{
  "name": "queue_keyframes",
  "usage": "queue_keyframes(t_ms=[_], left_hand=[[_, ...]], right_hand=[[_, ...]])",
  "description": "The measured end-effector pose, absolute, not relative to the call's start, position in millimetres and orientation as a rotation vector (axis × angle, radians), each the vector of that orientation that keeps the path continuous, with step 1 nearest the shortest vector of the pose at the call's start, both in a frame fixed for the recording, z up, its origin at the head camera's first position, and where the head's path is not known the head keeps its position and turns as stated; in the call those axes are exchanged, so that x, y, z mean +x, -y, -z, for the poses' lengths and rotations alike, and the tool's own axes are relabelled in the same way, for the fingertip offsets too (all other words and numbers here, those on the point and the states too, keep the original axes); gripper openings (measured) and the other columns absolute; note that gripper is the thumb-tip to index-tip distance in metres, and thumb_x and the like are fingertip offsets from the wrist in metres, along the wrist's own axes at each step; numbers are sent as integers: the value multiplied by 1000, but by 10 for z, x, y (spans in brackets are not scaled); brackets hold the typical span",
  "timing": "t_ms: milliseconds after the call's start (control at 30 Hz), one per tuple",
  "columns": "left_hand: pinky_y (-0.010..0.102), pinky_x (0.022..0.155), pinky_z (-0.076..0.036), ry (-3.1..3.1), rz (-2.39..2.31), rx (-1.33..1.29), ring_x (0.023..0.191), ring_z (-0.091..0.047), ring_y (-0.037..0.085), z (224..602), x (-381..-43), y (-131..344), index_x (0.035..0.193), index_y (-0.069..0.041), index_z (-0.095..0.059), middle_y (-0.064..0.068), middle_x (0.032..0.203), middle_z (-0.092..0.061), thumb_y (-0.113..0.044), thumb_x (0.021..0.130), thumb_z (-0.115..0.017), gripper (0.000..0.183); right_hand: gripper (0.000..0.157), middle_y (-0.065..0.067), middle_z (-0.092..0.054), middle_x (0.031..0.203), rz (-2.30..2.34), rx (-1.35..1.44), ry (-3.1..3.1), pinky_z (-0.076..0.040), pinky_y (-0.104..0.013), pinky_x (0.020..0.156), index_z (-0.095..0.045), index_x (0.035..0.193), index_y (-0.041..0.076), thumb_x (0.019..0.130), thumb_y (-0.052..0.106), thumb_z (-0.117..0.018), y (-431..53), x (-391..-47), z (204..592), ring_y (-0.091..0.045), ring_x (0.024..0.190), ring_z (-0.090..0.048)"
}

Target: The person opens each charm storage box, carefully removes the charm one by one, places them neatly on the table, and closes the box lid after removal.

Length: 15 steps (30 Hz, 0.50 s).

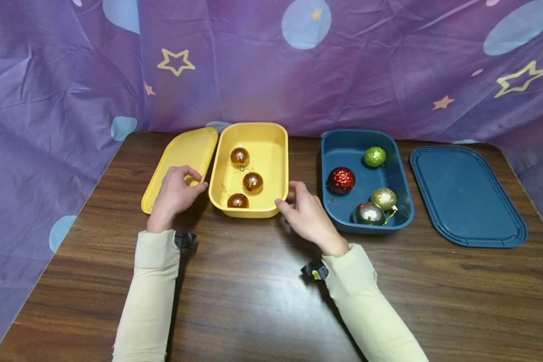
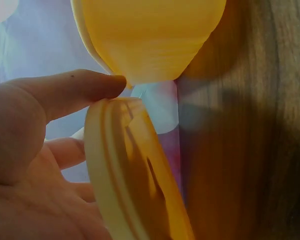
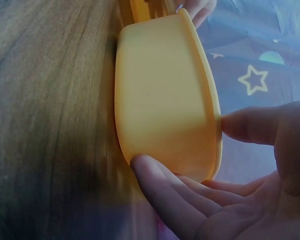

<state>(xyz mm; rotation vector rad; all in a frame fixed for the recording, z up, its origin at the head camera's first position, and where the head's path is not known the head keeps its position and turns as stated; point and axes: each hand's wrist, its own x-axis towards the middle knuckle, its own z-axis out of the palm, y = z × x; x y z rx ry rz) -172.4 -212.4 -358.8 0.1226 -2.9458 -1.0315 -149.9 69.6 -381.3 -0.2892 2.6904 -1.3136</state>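
In the head view my left hand (image 1: 175, 193) holds a yellow lid (image 1: 185, 151) by its edge, left of the yellow container. The thumb lies on the lid's rim (image 2: 97, 150) in the left wrist view, with other fingers partly hidden behind. At the front right corner of the yellow container (image 1: 249, 213), my right hand (image 1: 308, 216) grips it, thumb at the rim and fingers along the outer wall (image 3: 165, 100). Inside lie shiny amber Christmas baubles: one at the back (image 1: 240, 157), one in the middle (image 1: 253, 182) and one near the front wall (image 1: 238, 201).
On the right stands a blue container (image 1: 328, 213) holding a green bauble (image 1: 374, 157), a red bauble (image 1: 341, 180), a gold bauble (image 1: 383, 199) and a silver bauble (image 1: 369, 214). A blue lid (image 1: 470, 196) lies beside it. Behind the wooden table (image 1: 249, 301) hangs a purple cloth (image 1: 249, 75).
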Motion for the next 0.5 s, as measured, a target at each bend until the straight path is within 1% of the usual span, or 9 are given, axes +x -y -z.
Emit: queue_keyframes(t_ms=[133, 233, 500], left_hand=[[49, 94, -38, 2952, 1017, 99, 107, -47, 38, 3610, -1724, 2120, 98, 4, -64, 26, 110, -53, -16, 85, -68, 24], [49, 97, -39, 2956, 1003, 71, 109, -48, 39, 3641, -1735, 2125, 97, 4, -64, 26, 110, -55, -14, 83, -69, 23], [50, 100, -40, 2981, 952, 57, 113, -49, 41, 3714, -1759, 2122, 95, 2, -66, 27, 112, -55, -13, 78, -70, 22]], right_hand=[[55, -14, -69, 117, 1301, -286, -2692, -54, -41, 90, -42, 136, -1, 93, 30, -58, -695, -1500, 3810, -21, 90, -71], [55, -14, -69, 116, 1291, -288, -2696, -54, -41, 90, -42, 136, -1, 94, 30, -58, -696, -1505, 3808, -21, 92, -71], [56, -14, -70, 115, 1274, -297, -2708, -55, -41, 88, -42, 136, -2, 93, 31, -59, -710, -1512, 3806, -22, 93, -71]])
